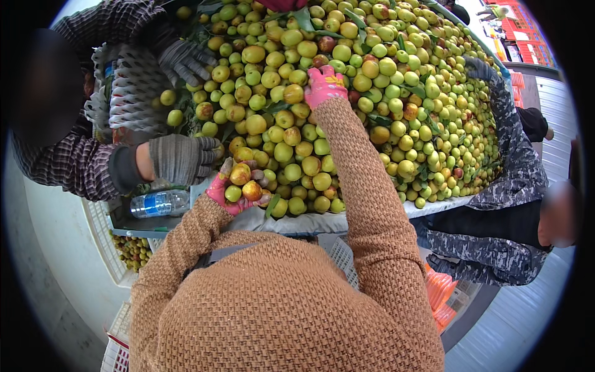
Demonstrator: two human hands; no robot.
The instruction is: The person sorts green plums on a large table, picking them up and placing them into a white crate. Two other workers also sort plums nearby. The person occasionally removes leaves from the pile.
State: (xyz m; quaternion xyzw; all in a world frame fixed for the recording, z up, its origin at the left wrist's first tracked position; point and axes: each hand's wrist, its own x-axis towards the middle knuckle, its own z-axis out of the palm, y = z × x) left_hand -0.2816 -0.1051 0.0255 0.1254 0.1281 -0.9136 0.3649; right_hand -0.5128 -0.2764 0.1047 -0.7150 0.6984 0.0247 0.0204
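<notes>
A large heap of green, yellow and reddish jujube-like fruits [288,135] covers the table before me, with some loose green leaves among them. My left hand [237,188], in a pink patterned glove with grey fingertips, is palm up at the near edge of the heap and cradles several fruits [240,174]. Farther off, near the middle of the heap, my right hand [327,85] in a matching pink glove reaches down onto the fruits with its fingers curled. Its fingertips are hidden, so whether it grips a fruit does not show.
A co-worker's grey-gloved hands [181,159] are at the left, close to my left hand. Another co-worker's gloved hand [479,69] touches the heap at right. White foam netting [139,88], a plastic bottle [160,203] and a crate of fruit [104,237] are at left.
</notes>
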